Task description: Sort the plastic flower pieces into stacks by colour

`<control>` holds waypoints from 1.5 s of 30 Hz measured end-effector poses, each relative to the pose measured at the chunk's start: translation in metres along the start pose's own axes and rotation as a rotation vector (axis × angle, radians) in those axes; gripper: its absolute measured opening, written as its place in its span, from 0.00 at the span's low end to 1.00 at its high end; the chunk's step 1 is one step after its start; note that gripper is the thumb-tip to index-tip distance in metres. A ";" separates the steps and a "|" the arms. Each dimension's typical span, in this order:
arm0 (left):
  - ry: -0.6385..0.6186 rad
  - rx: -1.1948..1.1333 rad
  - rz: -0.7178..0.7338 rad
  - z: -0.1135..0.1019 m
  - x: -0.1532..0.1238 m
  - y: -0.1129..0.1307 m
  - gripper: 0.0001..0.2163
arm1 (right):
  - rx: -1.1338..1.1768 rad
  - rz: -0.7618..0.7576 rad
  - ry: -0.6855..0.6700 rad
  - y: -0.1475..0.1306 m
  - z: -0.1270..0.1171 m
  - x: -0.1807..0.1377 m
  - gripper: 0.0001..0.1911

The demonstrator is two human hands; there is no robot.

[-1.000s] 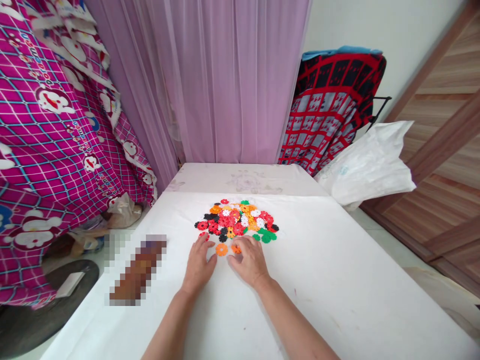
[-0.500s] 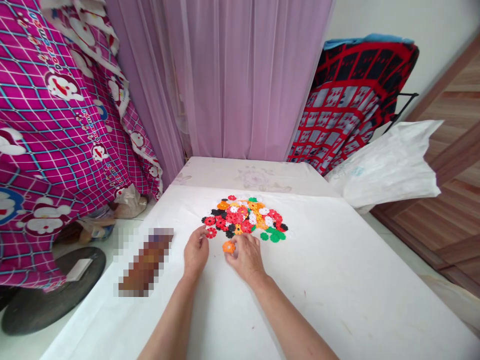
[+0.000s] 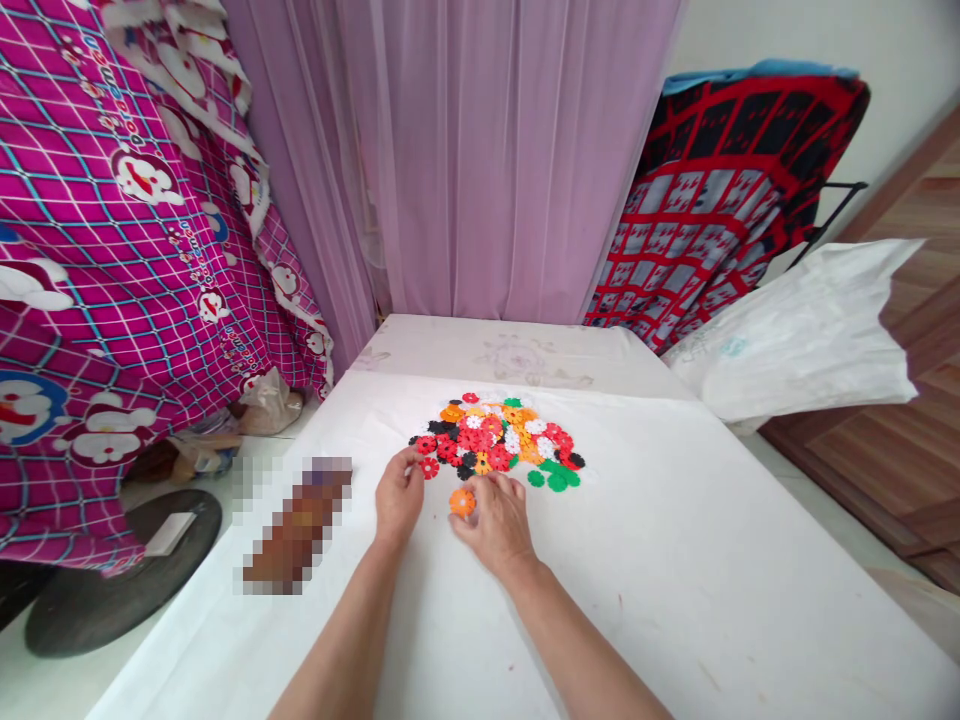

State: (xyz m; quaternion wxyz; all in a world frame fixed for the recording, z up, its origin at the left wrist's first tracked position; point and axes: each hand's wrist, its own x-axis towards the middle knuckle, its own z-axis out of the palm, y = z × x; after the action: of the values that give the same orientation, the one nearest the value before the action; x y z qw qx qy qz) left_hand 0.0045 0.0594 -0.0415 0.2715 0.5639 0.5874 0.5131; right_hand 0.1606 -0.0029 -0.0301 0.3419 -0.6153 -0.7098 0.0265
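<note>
A heap of small flower-shaped plastic discs (image 3: 499, 438) in red, orange, white, black and green lies on the white table (image 3: 675, 560). My left hand (image 3: 398, 497) has curled fingers that pinch a red disc (image 3: 429, 467) at the near left edge of the heap. My right hand (image 3: 496, 517) holds an orange disc (image 3: 462, 501) between thumb and fingertips, just above the table and in front of the heap. The two hands are close together, a few centimetres apart.
A blurred brown object (image 3: 296, 527) lies on the table's left side. Behind the table hang a lilac curtain (image 3: 480, 150), a pink cartoon sheet (image 3: 112, 250) and a red-black blanket (image 3: 720, 200). A white bag (image 3: 802, 340) rests at the right.
My left hand went from flat on the table to curled on a red disc. My right hand picked the orange disc up off the table. The view shifted slightly leftward.
</note>
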 end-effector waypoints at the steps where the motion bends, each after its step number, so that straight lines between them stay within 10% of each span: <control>1: -0.003 -0.008 -0.005 0.000 0.000 0.001 0.09 | 0.000 -0.007 -0.001 -0.001 -0.001 -0.001 0.15; 45: -0.047 0.002 0.005 -0.002 -0.001 -0.006 0.08 | 0.211 0.023 -0.064 -0.002 -0.019 -0.041 0.16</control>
State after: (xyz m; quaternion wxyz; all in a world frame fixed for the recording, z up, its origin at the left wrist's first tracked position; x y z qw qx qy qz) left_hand 0.0008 0.0586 -0.0466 0.2832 0.5775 0.5799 0.5000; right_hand 0.1690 -0.0471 -0.0332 0.3816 -0.5828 -0.7066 0.1244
